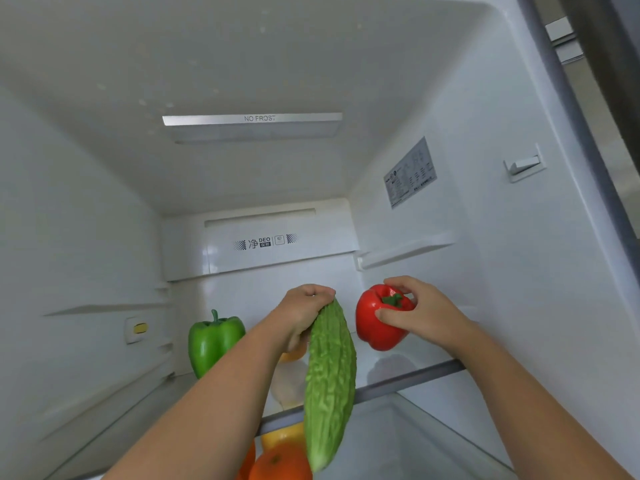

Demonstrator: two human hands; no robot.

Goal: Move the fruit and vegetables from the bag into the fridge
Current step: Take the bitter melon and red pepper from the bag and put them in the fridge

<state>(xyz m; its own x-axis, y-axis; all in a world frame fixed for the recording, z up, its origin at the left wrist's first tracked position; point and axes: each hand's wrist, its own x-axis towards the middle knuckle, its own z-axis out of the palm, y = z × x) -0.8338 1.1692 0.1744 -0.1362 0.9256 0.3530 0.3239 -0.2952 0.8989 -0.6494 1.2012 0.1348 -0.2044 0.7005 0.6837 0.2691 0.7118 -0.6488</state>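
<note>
Fridge [485,188] interior fills the view, white-walled, with a glass shelf [408,379] running across the lower part of the compartment. Left hand [304,313] is curled closed around the upper end of a bitter gourd [330,382], which hangs downward, slightly tilted, in front of the shelf edge, its lower tip reaching past the shelf toward the bottom of the view. Right hand [420,315] grips a red bell pepper [379,318] from the right side, thumb across the front and fingers wrapped over the top near the green stem; the pepper is above the right part of the shelf, and contact with the glass cannot be confirmed. A green bell pepper [213,341] stands upright on the left part of the shelf, stem up, apart from both hands. Between the left forearm and the gourd, a yellow-orange item [294,353] lies on the shelf, mostly hidden, so its kind cannot be told. Below the shelf, an orange [280,462] and a yellow fruit [282,436] sit touching each other on the lower level. A label [410,173] is fixed to the right wall.
</note>
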